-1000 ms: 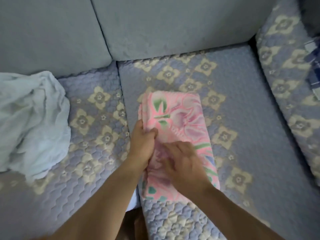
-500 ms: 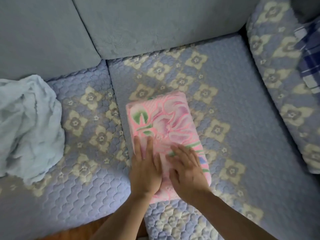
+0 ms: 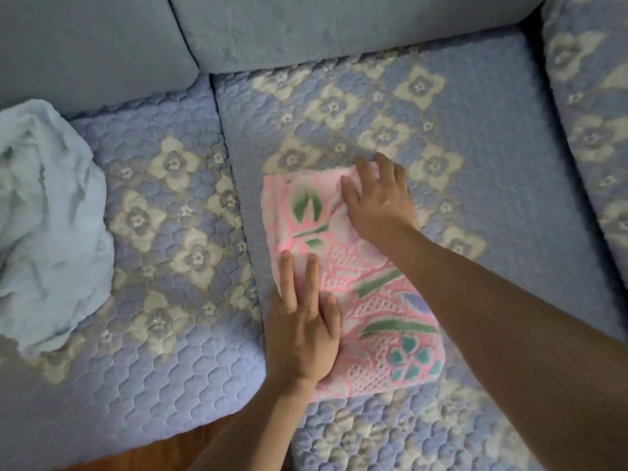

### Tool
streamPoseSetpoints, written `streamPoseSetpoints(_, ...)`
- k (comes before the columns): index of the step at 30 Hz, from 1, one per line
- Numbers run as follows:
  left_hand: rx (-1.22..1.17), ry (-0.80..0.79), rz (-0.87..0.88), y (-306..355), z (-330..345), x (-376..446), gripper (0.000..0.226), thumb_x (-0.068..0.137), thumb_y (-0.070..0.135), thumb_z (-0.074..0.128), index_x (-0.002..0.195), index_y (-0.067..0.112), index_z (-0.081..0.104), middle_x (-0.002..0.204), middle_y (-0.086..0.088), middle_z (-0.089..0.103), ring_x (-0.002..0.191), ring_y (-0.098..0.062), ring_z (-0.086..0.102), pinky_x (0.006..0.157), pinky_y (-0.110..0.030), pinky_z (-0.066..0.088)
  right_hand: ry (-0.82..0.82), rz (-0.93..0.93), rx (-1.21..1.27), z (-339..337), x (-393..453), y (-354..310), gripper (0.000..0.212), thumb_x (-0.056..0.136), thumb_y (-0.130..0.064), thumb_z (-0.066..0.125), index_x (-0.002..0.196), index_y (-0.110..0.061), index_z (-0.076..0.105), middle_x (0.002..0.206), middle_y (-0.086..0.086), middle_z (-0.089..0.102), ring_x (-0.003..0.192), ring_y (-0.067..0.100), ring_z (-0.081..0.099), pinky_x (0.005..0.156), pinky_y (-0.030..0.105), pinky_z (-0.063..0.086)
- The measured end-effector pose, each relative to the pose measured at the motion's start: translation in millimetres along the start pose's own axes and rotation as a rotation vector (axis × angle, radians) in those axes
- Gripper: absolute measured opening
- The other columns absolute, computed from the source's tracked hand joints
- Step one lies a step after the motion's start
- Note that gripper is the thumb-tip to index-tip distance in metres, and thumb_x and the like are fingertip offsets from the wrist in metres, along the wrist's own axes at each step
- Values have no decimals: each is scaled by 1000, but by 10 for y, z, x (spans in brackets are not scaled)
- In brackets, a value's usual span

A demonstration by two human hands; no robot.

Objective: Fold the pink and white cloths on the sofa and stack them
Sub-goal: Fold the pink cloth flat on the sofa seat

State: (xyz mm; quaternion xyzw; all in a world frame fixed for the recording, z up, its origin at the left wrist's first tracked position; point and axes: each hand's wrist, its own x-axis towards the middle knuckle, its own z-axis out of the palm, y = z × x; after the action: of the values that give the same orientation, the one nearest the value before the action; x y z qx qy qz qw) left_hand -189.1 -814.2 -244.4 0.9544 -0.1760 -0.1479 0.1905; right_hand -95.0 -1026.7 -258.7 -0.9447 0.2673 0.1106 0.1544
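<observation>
I see pink floral cloth (image 3: 353, 277) folded into flat rectangle on middle sofa cushion; white cloth (image 3: 47, 219) crumpled, unfolded, far left.

The white cloth (image 3: 47, 226) is cut by the left edge of the picture, so its full size cannot be told. The left hand (image 3: 302, 331) covers the near left edge of the pink cloth (image 3: 384, 321), and the right hand (image 3: 377, 202) hides its far right corner; whether those fingers grip the cloth or only press it is not clear. Both forearms leave the picture at the bottom and right edges. The right forearm hides a part of the seat cushion (image 3: 492, 137) near its right edge. The sofa's right side (image 3: 591, 113) is blurred and cut off.
</observation>
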Motion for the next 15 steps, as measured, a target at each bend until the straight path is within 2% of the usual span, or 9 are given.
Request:
streamPoseSetpoints(1, 85, -24, 19, 21, -100, 28, 54, 97, 40, 41, 148, 21, 46, 162, -15, 27, 125, -43, 51, 103, -55, 42, 6, -8, 21, -44, -44, 3, 64, 97, -64, 24, 153, -31, 25, 163, 6, 17, 148, 32, 13, 116, 56, 28)
streamPoseSetpoints(3, 254, -30, 107, 109, -362, 181, 51, 90, 37, 47, 135, 16, 55, 154, -18, 39, 142, -45, 33, 115, -66, 18, 24, -13, 82, -151, -232, -1, 70, 96, -65, 33, 155, -32, 19, 165, 5, 11, 151, 31, 7, 120, 56, 22)
streamPoseSetpoints(5, 284, 35, 278, 241, -585, 465, 43, 89, 34, 50, 125, 13, 59, 151, -19, 42, 148, -43, 22, 119, -65, 8, 74, 1, 116, -226, -625, 14, 78, 93, -62, 46, 157, -29, 15, 164, 10, 12, 150, 35, 10, 120, 57, 20)
streamPoseSetpoints(7, 278, 77, 439, 267, -675, 850, 45, 98, 38, 44, 136, 16, 55, 153, -19, 41, 148, -41, 24, 120, -62, 10, 152, 13, 116, -236, -1151, 90, 85, 92, -57, 54, 159, -20, 16, 162, 17, 19, 148, 39, 19, 118, 58, 23)
streamPoseSetpoints(8, 290, 41, 469, 219, -635, 1073, 51, 101, 45, 37, 145, 20, 48, 156, -19, 36, 149, -41, 23, 121, -60, 11, 150, 51, 111, -201, -1424, 157, 89, 91, -56, 57, 159, -18, 14, 161, 17, 20, 147, 39, 19, 119, 58, 23)
streamPoseSetpoints(9, 302, -26, 447, 150, -575, 1283, 58, 102, 52, 29, 152, 23, 38, 160, -19, 30, 150, -40, 21, 121, -59, 13, 116, 130, 116, -158, -1686, 206, 92, 89, -59, 58, 159, -20, 11, 162, 14, 19, 148, 37, 18, 120, 56, 21)
streamPoseSetpoints(11, 230, -160, 298, -69, -446, 1578, 72, 96, 65, 21, 155, 26, 28, 158, -19, 31, 144, -40, 29, 116, -57, 29, 64, 377, 240, 24, -2141, 289, 102, 82, -66, 63, 157, -23, 11, 160, 8, 21, 147, 31, 20, 119, 52, 25)
streamPoseSetpoints(13, 79, -252, 168, -199, -359, 1734, 82, 89, 73, 23, 153, 23, 28, 147, -18, 43, 134, -39, 40, 106, -53, 42, 122, 677, 625, 214, -2378, 323, 112, 69, -72, 72, 154, -25, 16, 154, 9, 33, 142, 29, 33, 115, 52, 34)
streamPoseSetpoints(15, 85, -331, 155, -226, -344, 1892, 85, 84, 80, 26, 149, 25, 32, 136, -17, 51, 126, -39, 47, 103, -50, 45, 250, 959, 1101, 314, -2459, 220, 111, 59, -76, 78, 149, -36, 26, 146, 3, 48, 131, 21, 52, 108, 52, 45)
